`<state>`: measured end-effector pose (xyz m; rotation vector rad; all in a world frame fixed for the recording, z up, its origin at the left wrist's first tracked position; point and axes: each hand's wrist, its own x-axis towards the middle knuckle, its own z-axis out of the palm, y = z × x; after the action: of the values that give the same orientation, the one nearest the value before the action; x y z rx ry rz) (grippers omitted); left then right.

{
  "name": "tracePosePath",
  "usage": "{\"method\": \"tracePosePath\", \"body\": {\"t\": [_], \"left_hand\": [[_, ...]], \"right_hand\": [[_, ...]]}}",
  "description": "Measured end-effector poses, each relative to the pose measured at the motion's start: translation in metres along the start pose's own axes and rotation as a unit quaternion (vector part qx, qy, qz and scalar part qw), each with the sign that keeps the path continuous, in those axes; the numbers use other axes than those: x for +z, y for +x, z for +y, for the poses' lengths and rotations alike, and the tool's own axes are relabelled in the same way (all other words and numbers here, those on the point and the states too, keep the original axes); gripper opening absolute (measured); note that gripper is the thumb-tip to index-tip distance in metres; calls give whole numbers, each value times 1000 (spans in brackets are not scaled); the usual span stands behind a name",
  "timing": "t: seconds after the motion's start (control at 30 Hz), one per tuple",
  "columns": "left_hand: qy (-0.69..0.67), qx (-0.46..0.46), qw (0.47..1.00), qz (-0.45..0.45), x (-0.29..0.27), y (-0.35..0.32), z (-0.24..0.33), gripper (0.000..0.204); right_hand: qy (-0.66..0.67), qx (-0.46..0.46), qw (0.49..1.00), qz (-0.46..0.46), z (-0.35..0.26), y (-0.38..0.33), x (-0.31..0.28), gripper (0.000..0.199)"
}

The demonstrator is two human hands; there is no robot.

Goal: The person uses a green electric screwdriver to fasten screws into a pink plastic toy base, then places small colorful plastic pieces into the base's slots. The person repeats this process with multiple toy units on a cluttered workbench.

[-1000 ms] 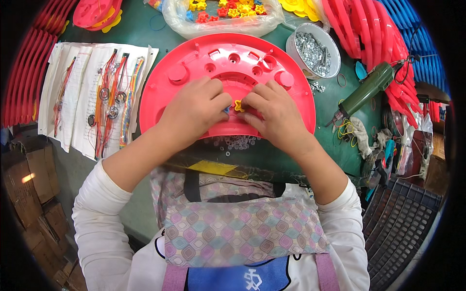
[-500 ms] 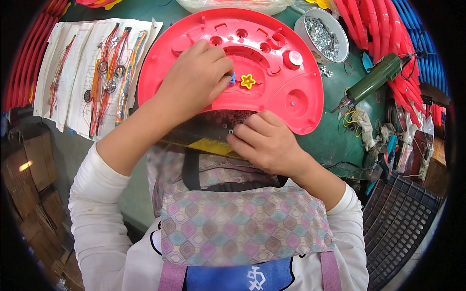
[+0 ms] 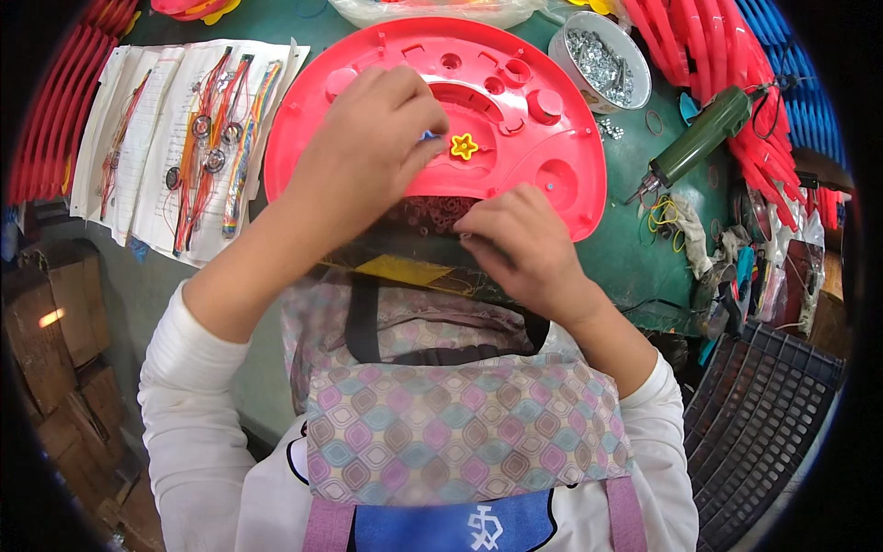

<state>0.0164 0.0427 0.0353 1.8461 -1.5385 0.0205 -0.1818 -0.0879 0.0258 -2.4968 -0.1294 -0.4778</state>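
Note:
A large red half-moon plastic shell (image 3: pixel 575 156) lies hollow side up in front of me. A yellow star-shaped piece (image 3: pixel 464 146) sits in its middle, and a bit of a blue piece (image 3: pixel 428 135) shows beside my left fingers. My left hand (image 3: pixel 377 133) is closed over the shell's left part, its fingertips curled down; what they hold, if anything, is hidden. At the shell's near edge my right hand (image 3: pixel 524 244) pinches a small pale ring (image 3: pixel 465 235) between thumb and fingers. Many small rings (image 3: pixel 428 213) lie in a heap between the hands.
A white bowl of screws (image 3: pixel 602 64) stands behind the shell at right. A green electric screwdriver (image 3: pixel 694 143) lies farther right, near stacked red strips (image 3: pixel 722 55). Wired speakers (image 3: pixel 213 161) rest on papers at left. A black crate (image 3: pixel 763 414) is low at right.
My left hand has lifted slightly away from the blue piece. The right hand has shifted right and up from the ring heap, and its pinch now shows. The whole view has shifted slightly.

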Motion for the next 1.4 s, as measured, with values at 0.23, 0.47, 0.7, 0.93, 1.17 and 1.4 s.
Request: {"method": "tracePosePath", "body": {"t": [0.23,0.47,0.7,0.93,1.17,1.4], "left_hand": [[157,163,971,-76,10,-50,24,12],[72,96,990,-77,7,-46,29,10],[-105,-117,988,-4,15,-22,-3,14],[-94,-94,991,-13,21,-21,-9,11],[-69,-81,994,-24,19,-18,-7,13],[-234,-257,936,-56,7,-8,0,13]], "right_hand": [[152,111,982,25,8,12,-20,21],[-27,63,998,16,59,44,-16,13],[-20,40,998,-52,73,58,-8,13],[-27,51,994,-90,73,63,-11,12],[-40,53,984,-164,73,78,-18,10],[-49,135,968,-204,63,90,-20,13]]}}
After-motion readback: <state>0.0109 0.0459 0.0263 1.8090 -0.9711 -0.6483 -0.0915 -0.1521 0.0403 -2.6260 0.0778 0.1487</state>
